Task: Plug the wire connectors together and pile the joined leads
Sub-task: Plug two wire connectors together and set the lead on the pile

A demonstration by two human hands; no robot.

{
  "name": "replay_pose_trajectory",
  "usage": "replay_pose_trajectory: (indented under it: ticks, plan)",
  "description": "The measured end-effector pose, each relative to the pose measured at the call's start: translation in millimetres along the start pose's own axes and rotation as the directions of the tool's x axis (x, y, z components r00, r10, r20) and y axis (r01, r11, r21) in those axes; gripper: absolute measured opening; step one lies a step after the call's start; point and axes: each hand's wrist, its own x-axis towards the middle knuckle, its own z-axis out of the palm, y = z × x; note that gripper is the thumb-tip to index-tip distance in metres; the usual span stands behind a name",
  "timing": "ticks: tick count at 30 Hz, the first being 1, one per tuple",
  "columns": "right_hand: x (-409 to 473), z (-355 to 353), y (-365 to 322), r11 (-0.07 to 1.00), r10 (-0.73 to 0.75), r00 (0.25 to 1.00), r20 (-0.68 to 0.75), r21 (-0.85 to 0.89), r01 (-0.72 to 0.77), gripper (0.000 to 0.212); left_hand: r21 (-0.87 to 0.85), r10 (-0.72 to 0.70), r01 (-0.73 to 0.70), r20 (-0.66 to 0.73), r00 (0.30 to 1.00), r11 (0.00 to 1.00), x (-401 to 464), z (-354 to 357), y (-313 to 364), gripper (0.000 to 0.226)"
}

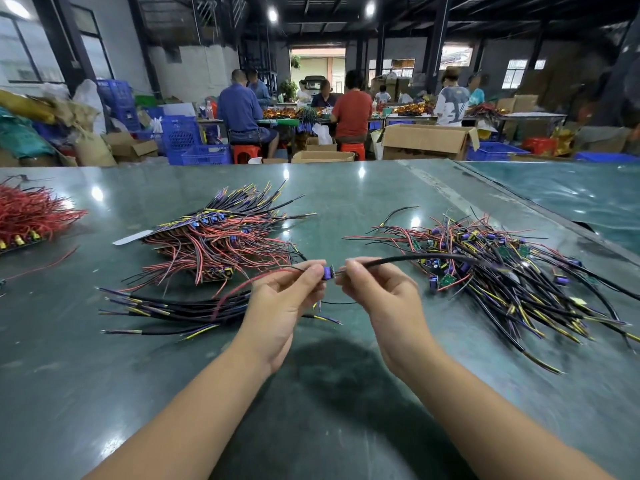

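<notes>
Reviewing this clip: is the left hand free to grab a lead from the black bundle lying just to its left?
Probably not yet. The left hand pinches the purple connector, so its grip is taken. The black bundle itself lies uncovered on the table beside it.

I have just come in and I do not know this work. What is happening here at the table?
A person is joining wires by hand above a green table. The left hand pinches a small purple connector with thin red and black wires. The right hand pinches the end of a black cable and holds it against the connector. Whether they are fully plugged, I cannot tell. Wire piles lie on both sides: one at left-centre, one at right.
</notes>
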Motion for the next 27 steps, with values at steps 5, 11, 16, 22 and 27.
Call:
replay_pose_trajectory:
  ticks: [5,11,16,22,27]
  plan:
    - [10.0,-9.4,-7.6,0.977,0.031,0.996,-0.089,0.213,-0.011,0.016,0.007,0.025,-0.025,-0.061,0.998,1.000,5.1,-3.8,5.5,0.015]
    - [11.0,-10.3,-5.2,0.992,-0.026,0.989,-0.147,0.115,0.043,0.017,-0.026,0.001,-0.002,-0.063,0.998,1.000,5.4,-3.9,8.0,0.021]
    - [20.0,-19.6,-10.4,0.981,0.043,0.959,-0.279,0.191,0.012,0.026,-0.018,0.019,-0.020,-0.071,0.997,1.000,8.4,-11.1,11.8,0.010]
    - [26.2,-28.4,-14.1,0.974,0.091,0.926,-0.367,0.226,-0.006,0.022,0.031,0.025,-0.024,-0.035,0.999,0.999,6.5,-9.1,12.1,0.011]
    - [26.3,-32.4,-5.0,0.999,-0.032,0.958,-0.284,0.019,0.039,0.022,0.013,0.011,-0.011,-0.052,0.999,1.000,9.3,-12.8,15.0,0.009]
